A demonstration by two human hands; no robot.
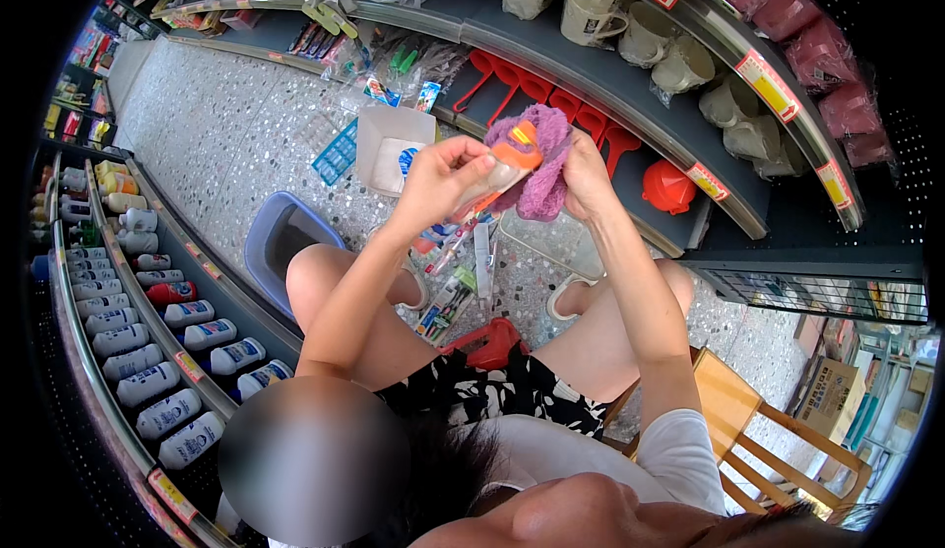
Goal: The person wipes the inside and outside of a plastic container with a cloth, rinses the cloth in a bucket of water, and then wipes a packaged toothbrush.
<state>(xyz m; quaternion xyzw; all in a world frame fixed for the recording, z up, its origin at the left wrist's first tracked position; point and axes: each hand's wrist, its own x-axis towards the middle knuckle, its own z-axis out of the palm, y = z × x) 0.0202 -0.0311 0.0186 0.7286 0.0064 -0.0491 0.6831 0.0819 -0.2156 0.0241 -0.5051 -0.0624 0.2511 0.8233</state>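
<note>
In front of the shelf, my left hand (443, 179) pinches a small clear and orange package (513, 160) between thumb and fingers. My right hand (587, 179) grips a fluffy purple cloth (546, 190), which is bunched behind and against the package. Both hands are raised above the floor, over my spread knees. Below them lie packaged toothbrushes (449, 304) and other small packets, partly hidden by the left forearm. A red plastic item (487, 345) sits on the floor between my legs.
A blue plastic bin (288, 241) stands by my left knee. Beyond it are a white box (376, 145) and a blue basket (336, 153). Red ladles (531, 86) and wrapped mugs (590, 12) fill the shelving ahead; white bottles (151, 382) line the left shelf. A wooden chair (727, 385) is behind right.
</note>
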